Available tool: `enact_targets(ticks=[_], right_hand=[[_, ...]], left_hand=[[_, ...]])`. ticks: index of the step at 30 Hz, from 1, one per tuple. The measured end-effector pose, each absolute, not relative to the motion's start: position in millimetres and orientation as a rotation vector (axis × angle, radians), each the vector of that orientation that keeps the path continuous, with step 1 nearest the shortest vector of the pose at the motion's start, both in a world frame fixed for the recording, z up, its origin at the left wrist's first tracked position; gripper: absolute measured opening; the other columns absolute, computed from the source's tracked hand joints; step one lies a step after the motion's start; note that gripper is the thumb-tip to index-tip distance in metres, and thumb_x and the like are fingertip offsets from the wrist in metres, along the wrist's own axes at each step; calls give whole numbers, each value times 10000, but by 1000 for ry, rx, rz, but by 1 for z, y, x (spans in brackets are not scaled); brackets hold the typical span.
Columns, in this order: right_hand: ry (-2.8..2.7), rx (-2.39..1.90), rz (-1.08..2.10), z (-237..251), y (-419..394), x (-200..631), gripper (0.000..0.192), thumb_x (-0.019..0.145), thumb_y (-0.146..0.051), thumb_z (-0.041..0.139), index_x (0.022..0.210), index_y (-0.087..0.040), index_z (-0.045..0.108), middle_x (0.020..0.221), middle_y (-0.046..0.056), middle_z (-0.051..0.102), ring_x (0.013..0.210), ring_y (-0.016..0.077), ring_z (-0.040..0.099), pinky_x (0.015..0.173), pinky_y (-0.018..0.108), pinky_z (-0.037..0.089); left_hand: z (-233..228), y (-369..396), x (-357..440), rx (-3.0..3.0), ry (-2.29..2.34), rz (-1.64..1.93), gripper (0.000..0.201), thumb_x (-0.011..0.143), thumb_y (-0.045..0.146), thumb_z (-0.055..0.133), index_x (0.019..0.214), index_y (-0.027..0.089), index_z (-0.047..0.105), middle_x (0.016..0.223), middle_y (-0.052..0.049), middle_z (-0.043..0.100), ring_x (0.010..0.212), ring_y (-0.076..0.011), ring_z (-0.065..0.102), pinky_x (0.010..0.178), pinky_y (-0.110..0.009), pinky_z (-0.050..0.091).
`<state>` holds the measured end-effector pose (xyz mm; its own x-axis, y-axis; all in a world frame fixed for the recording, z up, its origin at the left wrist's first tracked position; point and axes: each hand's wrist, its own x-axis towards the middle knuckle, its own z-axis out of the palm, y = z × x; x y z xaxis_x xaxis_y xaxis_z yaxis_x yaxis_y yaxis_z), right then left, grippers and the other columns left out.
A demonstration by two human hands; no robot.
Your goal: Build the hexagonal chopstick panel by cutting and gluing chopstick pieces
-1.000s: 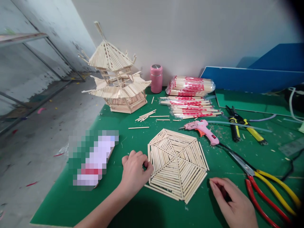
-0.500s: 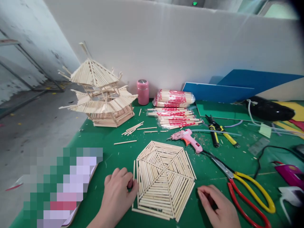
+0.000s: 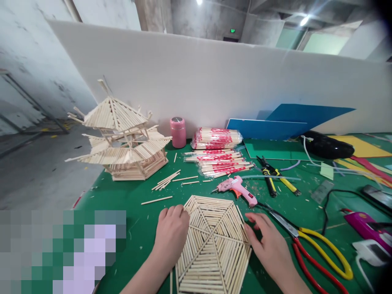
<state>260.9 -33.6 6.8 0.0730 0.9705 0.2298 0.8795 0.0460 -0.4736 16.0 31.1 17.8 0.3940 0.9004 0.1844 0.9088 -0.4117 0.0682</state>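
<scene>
Left of the left hand (image 3: 172, 232), a strip of worktop (image 3: 137, 232) offers a way forward, one loose stick (image 3: 157, 200) crossing its far end. Between that hand and the right hand (image 3: 271, 243) lies the flat stick panel (image 3: 211, 249), with room above; just beyond, the glue gun (image 3: 239, 190) bars the right side. Scissors (image 3: 294, 232) hem in the right hand's outer flank; the tall stick pagoda (image 3: 122, 157) blocks the far left.

The left hand (image 3: 173, 228) is held palm down, knuckles raised, its fingers (image 3: 176, 211) curled under with the tips hidden. The left forearm (image 3: 147, 271) is slanted up and rightward. The right hand (image 3: 269, 241) is turned inward, its fingers bent and its thumb (image 3: 254, 240) parted from them. Both forearms are bare.
</scene>
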Motion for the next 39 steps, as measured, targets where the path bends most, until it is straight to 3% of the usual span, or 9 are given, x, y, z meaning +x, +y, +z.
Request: enact_targets(ticks=[10,16,22,28,31,35,39], right_hand=[[-1788,-2013,-23,27,8,281,227,811,-283,426,984,-177,528,945,78,558,866,212,525,736,319,429],[-1987,-2126,35,43,36,293,304,781,-273,446,1055,-176,533,987,95,561,894,237,507,734,322,387],[-2090,-2168,208,41,57,289,232,677,-245,522,886,-177,599,829,95,589,789,260,533,613,311,346],[-1949,-2136,530,42,72,303,82,639,-242,543,673,-179,584,662,37,585,617,186,546,519,256,330],[-1800,-2049,724,55,75,320,134,669,-262,519,758,-182,578,608,5,585,550,153,552,477,234,363],[-1570,-1882,828,76,73,343,245,719,-244,451,945,-168,504,745,28,624,618,141,597,494,221,434],[-1414,-1774,735,87,76,362,227,687,-234,516,905,-172,512,726,10,590,588,124,567,483,212,426]], left_hand=[[-10,39,9,-2551,-1527,-619,217,806,104,381,768,132,592,855,-97,604,792,-200,548,741,-334,446],[-13,41,10,-2546,-1485,-728,214,800,110,368,778,136,580,851,-111,616,778,-218,552,731,-372,448],[-11,39,19,-2568,-1476,-754,196,801,112,369,792,145,562,842,-105,621,773,-212,556,717,-351,440],[-8,38,29,-2583,-1493,-787,195,814,132,358,785,154,549,831,-88,625,762,-209,560,699,-344,427],[-6,39,30,-2581,-1506,-817,212,826,153,342,775,159,547,819,-83,628,753,-208,566,682,-338,425],[-5,40,29,-2581,-1528,-847,212,832,174,342,759,173,542,799,-71,630,743,-201,572,677,-327,419],[-5,42,29,-2588,-1547,-867,209,841,191,345,762,175,538,788,-61,631,735,-192,573,678,-319,411]])
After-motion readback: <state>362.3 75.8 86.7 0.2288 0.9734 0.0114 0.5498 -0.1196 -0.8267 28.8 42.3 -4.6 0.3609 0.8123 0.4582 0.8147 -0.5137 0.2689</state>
